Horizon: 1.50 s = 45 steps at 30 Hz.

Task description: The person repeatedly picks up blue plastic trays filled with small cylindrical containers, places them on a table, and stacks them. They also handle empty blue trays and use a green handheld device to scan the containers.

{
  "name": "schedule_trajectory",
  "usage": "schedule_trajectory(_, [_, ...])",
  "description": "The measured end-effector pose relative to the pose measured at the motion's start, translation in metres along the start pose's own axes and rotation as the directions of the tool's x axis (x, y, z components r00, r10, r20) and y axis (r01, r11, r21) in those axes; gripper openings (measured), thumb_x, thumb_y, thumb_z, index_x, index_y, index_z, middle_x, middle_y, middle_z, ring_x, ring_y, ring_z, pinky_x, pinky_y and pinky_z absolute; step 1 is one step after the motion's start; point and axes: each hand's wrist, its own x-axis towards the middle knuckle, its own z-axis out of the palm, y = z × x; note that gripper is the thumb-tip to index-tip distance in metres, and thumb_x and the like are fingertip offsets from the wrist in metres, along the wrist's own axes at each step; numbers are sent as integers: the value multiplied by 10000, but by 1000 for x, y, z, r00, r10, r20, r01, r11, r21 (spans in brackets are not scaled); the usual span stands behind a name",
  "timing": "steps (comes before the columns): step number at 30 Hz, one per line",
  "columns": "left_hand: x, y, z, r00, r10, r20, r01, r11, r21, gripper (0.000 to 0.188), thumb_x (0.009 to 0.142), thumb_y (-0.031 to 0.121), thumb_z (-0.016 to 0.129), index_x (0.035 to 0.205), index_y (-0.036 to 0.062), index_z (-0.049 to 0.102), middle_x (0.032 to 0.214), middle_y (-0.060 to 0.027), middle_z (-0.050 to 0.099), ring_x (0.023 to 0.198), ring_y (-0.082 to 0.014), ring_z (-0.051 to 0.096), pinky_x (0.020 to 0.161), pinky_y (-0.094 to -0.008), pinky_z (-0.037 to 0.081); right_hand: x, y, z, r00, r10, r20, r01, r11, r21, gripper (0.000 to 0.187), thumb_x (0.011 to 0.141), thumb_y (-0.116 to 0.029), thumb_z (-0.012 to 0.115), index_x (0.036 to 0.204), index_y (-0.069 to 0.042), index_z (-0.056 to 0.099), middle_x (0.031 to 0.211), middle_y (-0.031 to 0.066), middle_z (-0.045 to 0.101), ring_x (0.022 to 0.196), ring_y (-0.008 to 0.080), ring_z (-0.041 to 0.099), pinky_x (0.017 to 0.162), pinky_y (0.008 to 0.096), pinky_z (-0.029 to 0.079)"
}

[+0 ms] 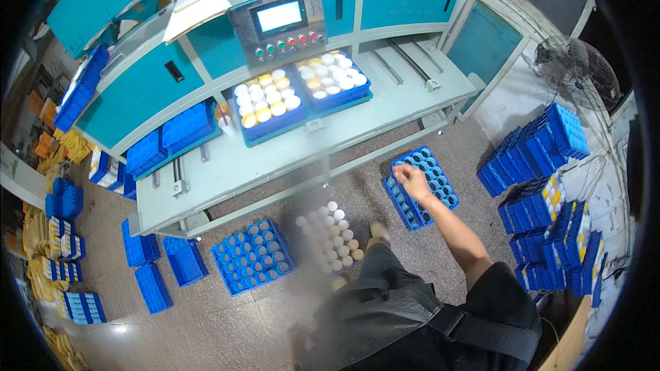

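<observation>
While extended over blue crate [444,177]: right hand [413,183].
Grip: fingers curled inward, hold impossible to tell.
Desk [223,159]: two crates [279,124], white and yellow pieces [292,102].

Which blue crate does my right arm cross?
The crate just right of the pale pieces: your right arm crosses it in view. The filled crate left of them shows whole.

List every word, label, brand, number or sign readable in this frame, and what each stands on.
Nothing can be quoted with confidence.
Screen: lit, its contents too small and washed out to read.
Buttons: any labels too small to read.
Right teal door: faint pale marks, too indistinct to read.
Papers on the machine top: any writing too small to read.
Blue crate by the right hand: no text visible.
</observation>
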Motion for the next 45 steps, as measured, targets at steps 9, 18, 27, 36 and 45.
schedule_trajectory(9, [8,287,303,807,576,-128,-547,812,204,189,888,214,664,929,31,651,749,-43,592,705,-222,567,636,-415,499,381,3,67,960,-280,21,279,941,-193,182,865,-119,669,1015,-19,687,922,189,703,872,348,683,784,416,529])
schedule_trajectory(18, [-72,580,584,-139,919,-368,-610,213,763,649,957,279,597,1421,-105,355,1497,-306,330,1410,-435,300,1167,-490,270,569,47,137,897,-204,393,425,646,-634,146,840,-174,646,844,-35,691,829,209,683,796,394,672,726,468,539])
schedule_trajectory(27, [-72,621,611,-77,924,-375,-399,316,861,705,975,342,517,1467,-105,282,1541,-289,286,1448,-426,250,1199,-500,201,550,25,85,868,85,489,-161,980,115,185,920,-112,610,1033,18,677,926,149,703,789,230,674,691,339,530])
schedule_trajectory(36, [-64,596,600,-81,758,-647,-432,558,708,499,1054,317,334,1350,-39,518,1507,-239,382,1422,-421,316,1183,-546,214,557,-58,195,572,-68,818,-603,641,475,235,980,-128,539,1168,-12,618,946,76,664,881,180,631,755,298,501])
schedule_trajectory(45, [-93,578,545,138,925,-354,-365,380,850,280,882,63,576,1134,-3,677,1151,-174,674,1057,-363,603,880,-480,475,583,-120,292,517,-33,855,-485,812,324,235,931,-232,598,1015,-38,701,701,19,578,676,110,546,630,257,435])
